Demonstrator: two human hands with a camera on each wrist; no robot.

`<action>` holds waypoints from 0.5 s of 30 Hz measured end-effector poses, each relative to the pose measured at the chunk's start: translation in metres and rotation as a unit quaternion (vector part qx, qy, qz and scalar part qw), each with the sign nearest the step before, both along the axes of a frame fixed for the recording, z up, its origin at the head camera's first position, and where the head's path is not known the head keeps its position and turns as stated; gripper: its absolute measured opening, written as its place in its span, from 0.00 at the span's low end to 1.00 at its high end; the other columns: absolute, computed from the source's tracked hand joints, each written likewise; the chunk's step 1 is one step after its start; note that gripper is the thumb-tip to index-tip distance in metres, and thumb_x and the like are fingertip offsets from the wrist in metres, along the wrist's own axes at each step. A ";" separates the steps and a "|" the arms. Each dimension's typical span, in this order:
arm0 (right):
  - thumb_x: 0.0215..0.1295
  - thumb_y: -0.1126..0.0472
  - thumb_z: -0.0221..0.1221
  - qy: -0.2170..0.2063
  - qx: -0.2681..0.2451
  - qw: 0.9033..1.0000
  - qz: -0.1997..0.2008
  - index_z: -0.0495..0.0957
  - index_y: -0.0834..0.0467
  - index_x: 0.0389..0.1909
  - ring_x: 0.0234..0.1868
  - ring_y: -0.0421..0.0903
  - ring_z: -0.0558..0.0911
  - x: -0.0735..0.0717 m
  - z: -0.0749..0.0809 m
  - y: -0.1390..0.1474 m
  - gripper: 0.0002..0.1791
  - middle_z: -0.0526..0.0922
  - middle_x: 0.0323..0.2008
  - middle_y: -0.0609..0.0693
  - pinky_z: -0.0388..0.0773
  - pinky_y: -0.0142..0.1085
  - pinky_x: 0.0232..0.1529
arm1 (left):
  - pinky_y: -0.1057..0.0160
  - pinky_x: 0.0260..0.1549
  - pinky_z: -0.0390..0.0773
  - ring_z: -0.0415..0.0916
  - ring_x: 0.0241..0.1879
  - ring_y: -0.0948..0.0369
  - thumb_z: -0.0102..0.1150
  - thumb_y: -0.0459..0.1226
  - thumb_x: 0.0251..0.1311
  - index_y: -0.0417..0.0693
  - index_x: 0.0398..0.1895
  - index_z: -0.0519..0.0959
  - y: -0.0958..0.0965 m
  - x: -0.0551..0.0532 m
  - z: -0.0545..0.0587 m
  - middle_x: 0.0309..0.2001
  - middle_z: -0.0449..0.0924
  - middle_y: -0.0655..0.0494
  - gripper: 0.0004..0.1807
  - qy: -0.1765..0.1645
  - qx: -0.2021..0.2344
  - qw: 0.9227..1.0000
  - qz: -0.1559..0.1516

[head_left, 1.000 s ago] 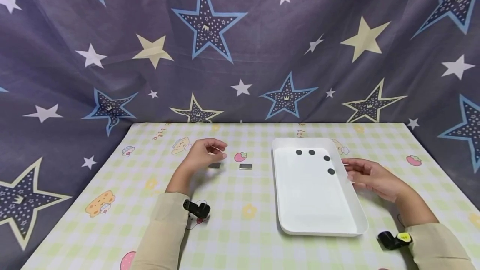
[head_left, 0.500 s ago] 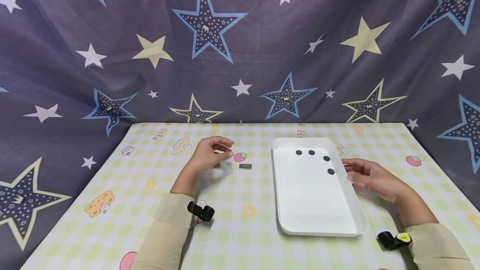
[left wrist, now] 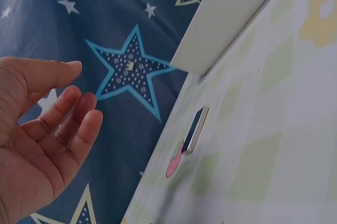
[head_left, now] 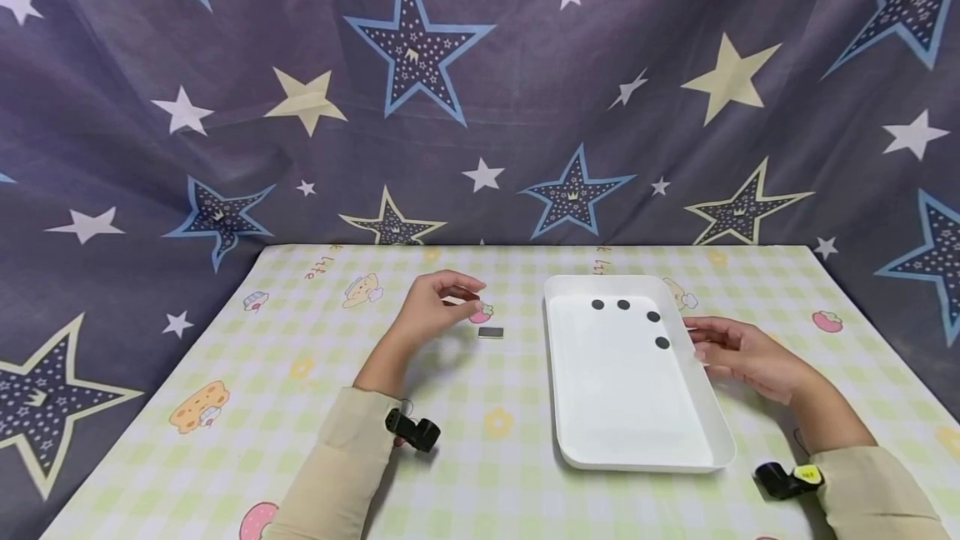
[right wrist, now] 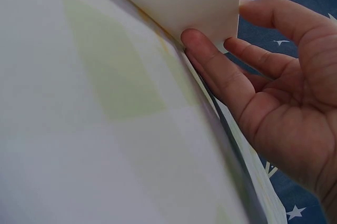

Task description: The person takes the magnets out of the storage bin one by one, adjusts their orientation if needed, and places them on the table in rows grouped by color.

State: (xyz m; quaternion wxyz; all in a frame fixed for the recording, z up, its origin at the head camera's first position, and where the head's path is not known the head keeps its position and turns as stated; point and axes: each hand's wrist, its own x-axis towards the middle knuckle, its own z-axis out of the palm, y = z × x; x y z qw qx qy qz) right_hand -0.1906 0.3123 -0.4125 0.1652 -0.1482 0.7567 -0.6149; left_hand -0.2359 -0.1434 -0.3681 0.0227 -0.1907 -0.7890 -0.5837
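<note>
My left hand (head_left: 438,307) hovers over the table, fingers loosely bent, thumb apart from them. Nothing shows between its fingers in the left wrist view, where the same hand (left wrist: 47,134) is seen from the palm side. Just beyond its fingertips a small, flat, dark rectangular block (head_left: 491,332) with a pale edge lies on the cloth; the wrist view also shows this block (left wrist: 196,129). My right hand (head_left: 750,357) rests its fairly straight fingers against the outer right wall of a white rectangular tray (head_left: 637,467). Its fingertips (right wrist: 197,39) touch that wall.
Several black round discs, one of them a disc (head_left: 597,305) at the back, lie in the tray's far part. A checked cloth (head_left: 465,473) with cartoon prints covers the table. Behind the far edge hangs a star-patterned curtain (head_left: 517,107).
My left hand has moved right, toward the dark block. A second dark block, partly visible earlier beneath that hand, is now hidden from view. The right hand and the tray have stayed still.
</note>
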 end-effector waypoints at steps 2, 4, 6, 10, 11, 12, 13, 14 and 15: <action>0.72 0.68 0.53 -0.001 -0.001 1.000 0.000 0.53 0.75 0.69 0.51 0.38 0.80 -0.001 -0.001 0.000 0.31 0.77 0.53 0.46 0.81 0.36 0.47 | 0.59 0.36 0.83 0.83 0.40 0.53 0.67 0.24 0.52 0.35 0.43 0.84 0.004 0.002 0.001 0.41 0.84 0.46 0.13 -0.010 0.008 1.000 -0.008; 0.72 0.68 0.53 0.000 -0.001 1.000 0.001 0.54 0.75 0.69 0.51 0.38 0.80 -0.001 -0.001 0.000 0.30 0.78 0.53 0.46 0.81 0.36 0.47 | 0.58 0.37 0.84 0.83 0.40 0.52 0.67 0.24 0.52 0.35 0.44 0.83 0.007 0.004 0.002 0.40 0.84 0.45 0.14 -0.020 0.014 1.000 -0.015; 0.72 0.68 0.53 0.001 -0.001 1.000 0.005 0.54 0.74 0.69 0.51 0.38 0.80 -0.001 -0.002 0.001 0.30 0.78 0.53 0.46 0.81 0.37 0.47 | 0.58 0.38 0.83 0.82 0.41 0.52 0.67 0.25 0.53 0.35 0.44 0.83 0.010 0.006 0.003 0.40 0.84 0.45 0.14 -0.021 0.013 0.999 -0.022; 0.72 0.68 0.53 0.000 -0.003 1.000 0.004 0.55 0.74 0.69 0.51 0.39 0.80 -0.001 -0.002 0.001 0.30 0.78 0.53 0.45 0.81 0.37 0.47 | 0.58 0.42 0.82 0.82 0.43 0.53 0.68 0.27 0.54 0.37 0.44 0.84 0.015 0.010 0.004 0.43 0.83 0.47 0.13 -0.008 -0.003 1.000 -0.026; 0.72 0.68 0.53 -0.001 -0.003 1.000 0.003 0.55 0.73 0.69 0.51 0.39 0.80 -0.001 -0.002 0.002 0.29 0.78 0.53 0.45 0.81 0.37 0.46 | 0.58 0.43 0.82 0.82 0.43 0.54 0.68 0.28 0.54 0.37 0.44 0.84 0.017 0.010 0.004 0.43 0.83 0.48 0.12 -0.008 -0.005 1.000 -0.026; 0.72 0.67 0.53 -0.001 -0.004 1.000 0.002 0.56 0.73 0.69 0.51 0.39 0.80 -0.001 -0.002 0.002 0.29 0.78 0.53 0.44 0.81 0.37 0.46 | 0.59 0.43 0.82 0.82 0.42 0.54 0.68 0.28 0.54 0.37 0.43 0.84 0.018 0.011 0.004 0.43 0.83 0.49 0.12 -0.009 -0.005 1.000 -0.026; 0.72 0.67 0.53 -0.001 -0.005 1.000 0.004 0.56 0.73 0.69 0.51 0.39 0.80 -0.001 -0.002 0.002 0.29 0.78 0.53 0.44 0.81 0.37 0.46 | 0.59 0.43 0.81 0.82 0.42 0.55 0.68 0.28 0.54 0.38 0.43 0.84 0.020 0.011 0.004 0.43 0.84 0.49 0.12 -0.010 -0.006 1.000 -0.026; 0.72 0.67 0.53 -0.001 -0.006 1.000 0.005 0.56 0.73 0.69 0.51 0.39 0.79 -0.001 -0.002 0.002 0.29 0.78 0.53 0.44 0.81 0.37 0.46 | 0.59 0.43 0.81 0.82 0.42 0.56 0.68 0.28 0.54 0.37 0.43 0.84 0.022 0.011 0.004 0.42 0.84 0.49 0.12 -0.010 -0.007 1.000 -0.026; 0.72 0.67 0.53 -0.002 -0.007 1.000 0.005 0.56 0.72 0.69 0.51 0.39 0.79 -0.001 -0.002 0.002 0.29 0.78 0.53 0.44 0.81 0.37 0.46 | 0.59 0.42 0.81 0.82 0.42 0.56 0.68 0.28 0.54 0.37 0.43 0.84 0.024 0.012 0.004 0.42 0.84 0.49 0.12 -0.011 -0.006 1.000 -0.026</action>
